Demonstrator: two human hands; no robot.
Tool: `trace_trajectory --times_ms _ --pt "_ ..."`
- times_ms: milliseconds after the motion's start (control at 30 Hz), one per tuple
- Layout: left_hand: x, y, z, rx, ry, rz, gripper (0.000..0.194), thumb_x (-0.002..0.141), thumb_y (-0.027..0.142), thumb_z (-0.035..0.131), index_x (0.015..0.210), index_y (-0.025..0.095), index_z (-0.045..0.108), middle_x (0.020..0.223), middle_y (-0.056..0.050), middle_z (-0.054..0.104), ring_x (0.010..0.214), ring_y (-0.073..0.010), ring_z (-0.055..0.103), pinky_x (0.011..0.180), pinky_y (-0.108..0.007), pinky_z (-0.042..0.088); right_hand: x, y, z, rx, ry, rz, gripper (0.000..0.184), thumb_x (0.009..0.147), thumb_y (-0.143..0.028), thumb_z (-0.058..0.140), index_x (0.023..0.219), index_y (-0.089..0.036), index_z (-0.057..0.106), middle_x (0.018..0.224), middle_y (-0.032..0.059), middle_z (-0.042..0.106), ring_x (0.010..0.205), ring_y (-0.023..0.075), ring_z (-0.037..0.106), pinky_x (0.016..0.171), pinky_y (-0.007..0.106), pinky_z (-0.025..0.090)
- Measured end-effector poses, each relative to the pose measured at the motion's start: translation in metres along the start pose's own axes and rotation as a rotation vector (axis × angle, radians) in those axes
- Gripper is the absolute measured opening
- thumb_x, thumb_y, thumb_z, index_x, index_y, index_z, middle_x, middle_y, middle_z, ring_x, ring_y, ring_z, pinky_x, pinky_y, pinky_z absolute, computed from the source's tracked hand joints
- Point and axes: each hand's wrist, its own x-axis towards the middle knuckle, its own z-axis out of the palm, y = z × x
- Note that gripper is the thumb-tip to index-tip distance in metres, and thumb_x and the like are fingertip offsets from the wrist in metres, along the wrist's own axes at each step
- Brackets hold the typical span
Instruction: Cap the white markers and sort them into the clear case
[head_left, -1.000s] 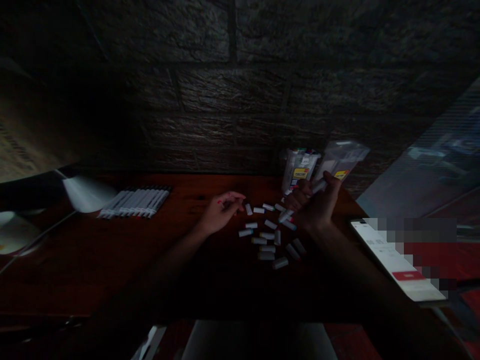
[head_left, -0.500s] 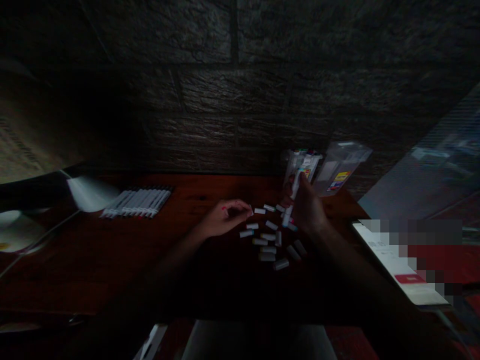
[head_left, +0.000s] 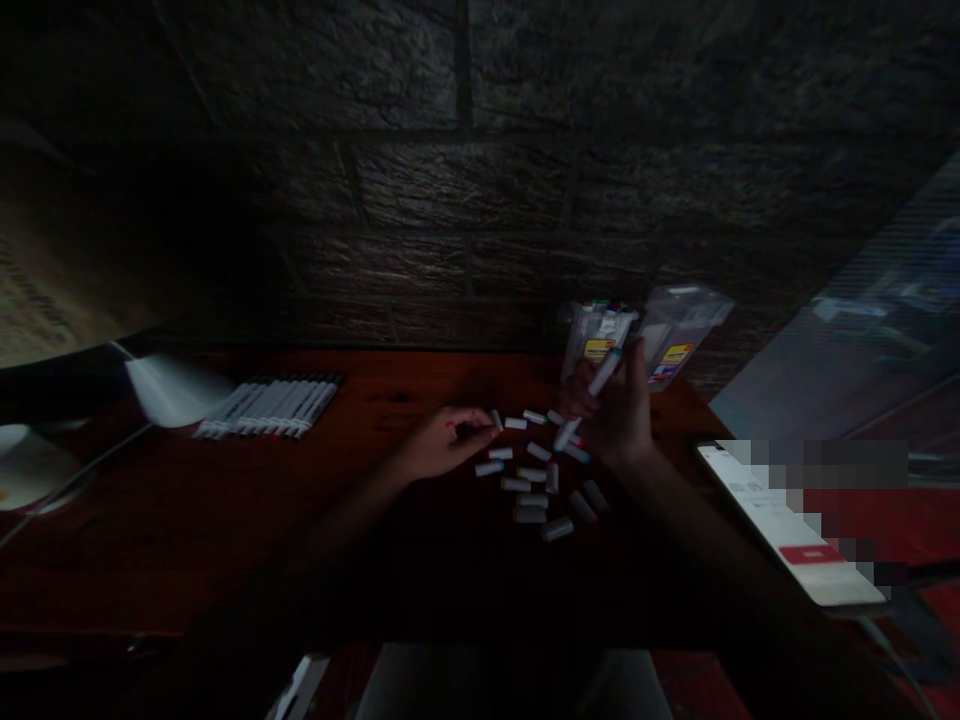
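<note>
My right hand [head_left: 619, 415] is closed around a white marker [head_left: 604, 372], which slants across the fingers with its upper end toward the clear cases and its thumb side raised. My left hand [head_left: 448, 440] pinches a small white marker cap [head_left: 496, 420] between its fingertips, left of the other hand. Between and below both hands, several loose white caps [head_left: 532, 500] lie scattered on the dark wooden table [head_left: 390, 390], some with coloured ends. The picture is dim, so fine details are hard to make out.
Behind my right hand stands a clear case with markers [head_left: 600, 330], beside a second clear case [head_left: 679, 330]. A row of white markers [head_left: 274, 405] lies at left near a white lamp [head_left: 161, 390]. A lit tablet [head_left: 780, 530] rests at right. A stone wall [head_left: 420, 200] backs the table.
The marker in my right hand has tilted further over, and the thumb has lifted away from it. The cap at my left fingertips shows more plainly. The view has shifted slightly.
</note>
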Motion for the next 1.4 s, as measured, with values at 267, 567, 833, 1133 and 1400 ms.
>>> trace_trajectory --times_ms 267,567,833,1133,1400 --pt "-0.003 0.000 0.001 -0.025 -0.097 0.020 0.021 0.089 0.036 0.060 0.084 0.017 0.068 0.077 -0.002 0.070 0.070 -0.0125 0.062 0.066 -0.025 0.047 -0.001 -0.003 -0.007 0.047 0.037 -0.003 0.062 0.074 -0.084 0.040 0.055 -0.026 0.037 0.039 -0.0086 0.021 0.034 0.0088 0.016 0.035 0.026 0.019" --pt "-0.006 -0.002 -0.003 0.018 -0.201 0.041 0.023 0.080 0.038 0.070 0.092 0.018 0.070 0.078 -0.001 0.068 0.070 -0.0118 0.060 0.064 -0.023 0.046 0.003 -0.002 0.005 -0.052 0.078 -0.137 0.045 0.077 -0.069 0.063 0.078 -0.025 0.057 0.054 -0.0065 0.039 0.043 0.0090 0.032 0.041 0.024 0.031" --pt "-0.007 -0.003 -0.003 -0.053 -0.239 -0.002 0.022 0.075 0.034 0.073 0.090 0.018 0.070 0.075 0.000 0.067 0.066 -0.0109 0.059 0.061 -0.023 0.046 -0.010 -0.013 0.000 -0.627 -0.006 -0.327 0.032 0.086 -0.058 0.063 0.093 -0.027 0.070 0.062 -0.0024 0.054 0.054 0.0125 0.046 0.051 0.027 0.036" --pt "-0.006 0.001 -0.013 -0.082 -0.149 -0.012 0.022 0.076 0.031 0.074 0.093 0.018 0.071 0.085 -0.003 0.072 0.076 -0.0137 0.066 0.070 -0.027 0.051 -0.008 0.010 -0.026 -1.383 -0.238 -0.314 0.020 0.080 -0.052 0.072 0.080 -0.031 0.075 0.066 0.0007 0.068 0.059 0.0175 0.058 0.057 0.029 0.038" --pt "0.002 0.003 -0.017 -0.452 0.180 -0.178 0.036 0.077 0.039 0.075 0.103 0.015 0.067 0.088 -0.006 0.074 0.074 -0.0161 0.070 0.060 -0.025 0.055 -0.012 0.006 -0.021 -1.713 -0.322 -0.142 0.044 0.088 -0.064 0.054 0.099 -0.028 0.076 0.085 0.0083 0.074 0.078 0.0250 0.068 0.068 0.034 0.046"
